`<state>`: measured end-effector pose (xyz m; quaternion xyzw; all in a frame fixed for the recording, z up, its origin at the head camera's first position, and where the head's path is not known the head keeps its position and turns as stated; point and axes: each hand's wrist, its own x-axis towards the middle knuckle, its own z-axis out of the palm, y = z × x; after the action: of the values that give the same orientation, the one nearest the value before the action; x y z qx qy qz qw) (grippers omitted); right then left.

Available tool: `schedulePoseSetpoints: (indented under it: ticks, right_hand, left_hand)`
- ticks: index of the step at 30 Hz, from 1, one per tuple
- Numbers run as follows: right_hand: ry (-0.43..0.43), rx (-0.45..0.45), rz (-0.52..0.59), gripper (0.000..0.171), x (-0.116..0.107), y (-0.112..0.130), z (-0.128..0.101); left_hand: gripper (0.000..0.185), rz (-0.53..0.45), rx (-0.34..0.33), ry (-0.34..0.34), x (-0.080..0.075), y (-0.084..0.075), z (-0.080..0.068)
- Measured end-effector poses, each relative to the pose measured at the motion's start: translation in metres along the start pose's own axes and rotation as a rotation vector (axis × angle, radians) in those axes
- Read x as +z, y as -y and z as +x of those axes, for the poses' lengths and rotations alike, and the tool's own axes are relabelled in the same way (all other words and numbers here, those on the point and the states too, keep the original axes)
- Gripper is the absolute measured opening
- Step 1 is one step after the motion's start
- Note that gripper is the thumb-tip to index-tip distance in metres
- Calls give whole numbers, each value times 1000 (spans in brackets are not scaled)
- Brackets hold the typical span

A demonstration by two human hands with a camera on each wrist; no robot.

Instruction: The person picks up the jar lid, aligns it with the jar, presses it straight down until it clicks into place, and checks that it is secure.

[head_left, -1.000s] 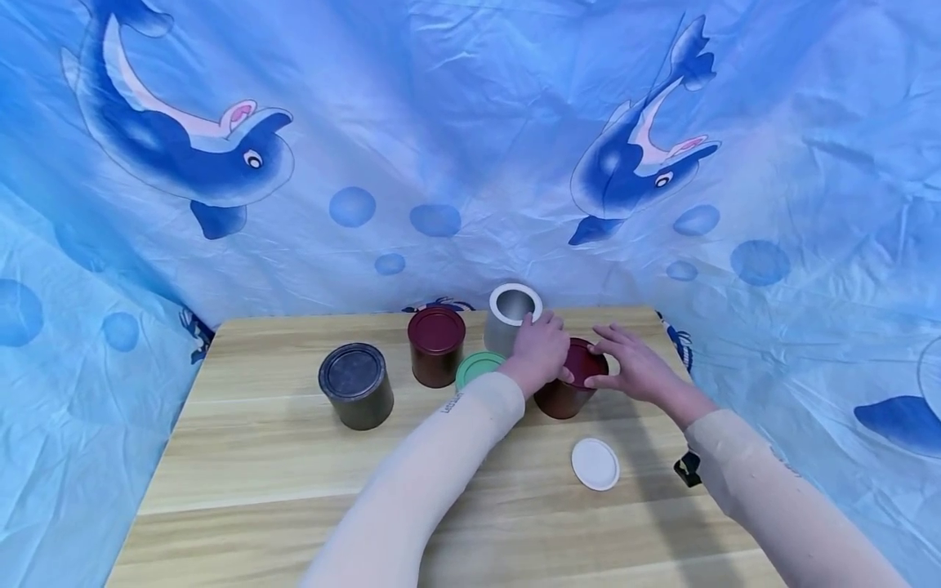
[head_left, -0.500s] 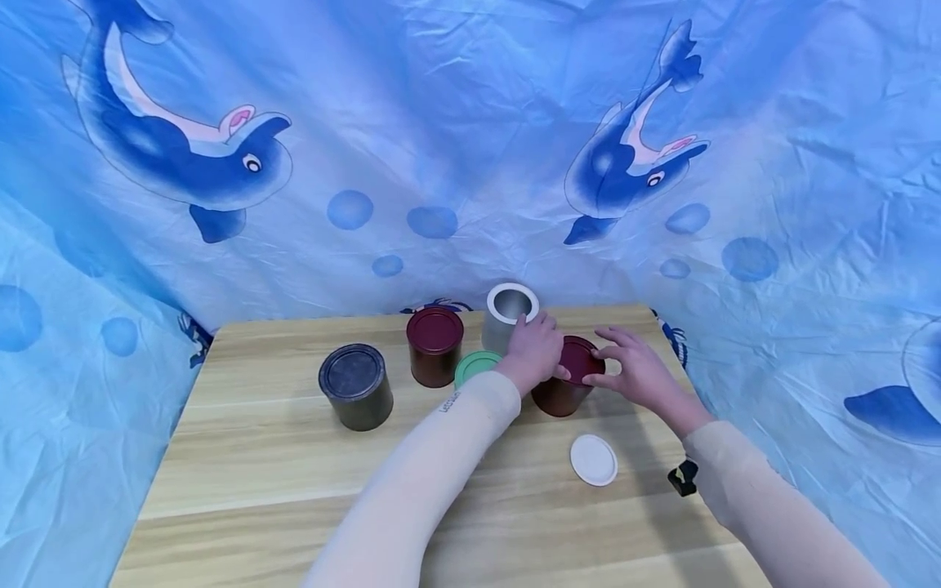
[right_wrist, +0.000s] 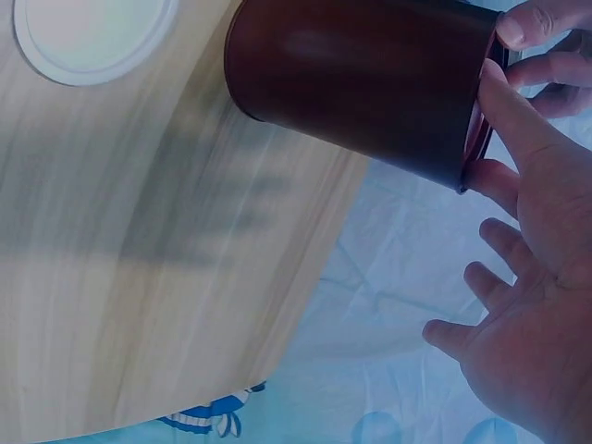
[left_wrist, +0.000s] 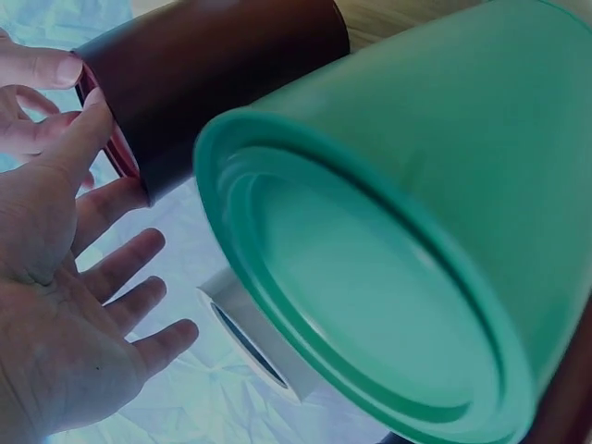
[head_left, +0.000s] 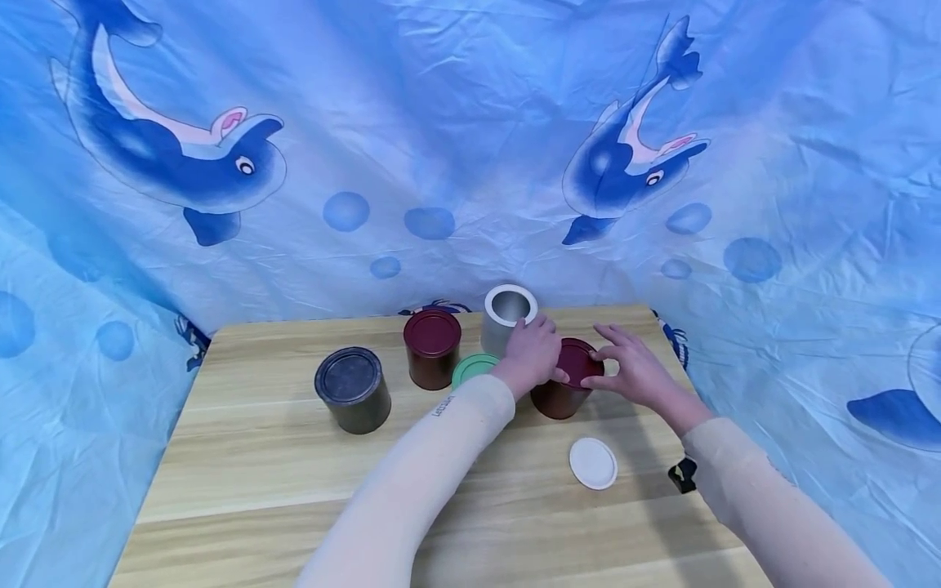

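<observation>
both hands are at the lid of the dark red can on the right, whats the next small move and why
Probably press the lid down evenly. Both the left hand and right hand have thumb and fingertips at the rim of the lid on the dark red can, which stands upright on the table; whether the lid is fully seated cannot be told.

dark red tin (head_left: 562, 384), green tin (head_left: 474, 369), white lid (head_left: 592, 463), dolphin-printed blue cloth (head_left: 367, 147).
</observation>
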<state>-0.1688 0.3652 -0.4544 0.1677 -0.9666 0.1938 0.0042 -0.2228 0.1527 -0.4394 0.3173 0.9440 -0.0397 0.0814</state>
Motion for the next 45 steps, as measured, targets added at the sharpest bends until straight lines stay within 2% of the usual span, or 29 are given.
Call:
schedulePoseSetpoints:
  ticks: [4,10,13,17,25,31,39,45]
  right_hand:
    - [-4,-19,-6,46,1,1,2]
    - [-22,-36,2,46,9,-3,0]
    - [-49,-20,30,44,12,-5,-3]
    - [-100,-29,35,45,12,-5,-5]
    - [-109,-34,18,57,0,-2,-16]
    - [-136,-118,-46,66,-7,-2,-26]
    - [-196,-275,-73,65,-14,4,-44]
    - [-187,-307,-106,72,-18,10,-58]
  left_hand:
    - [63,19,2,-5,1,4,0]
    - [60,2,3,-33,14,10,-3]
    - [59,-32,18,-93,17,11,-7]
    - [60,-34,48,-183,11,10,-13]
    - [69,13,100,-241,7,6,-30]
    - [72,15,132,-290,9,8,-47]
    - [74,31,207,-370,14,11,-71]
    - [73,48,265,-403,22,6,-87]
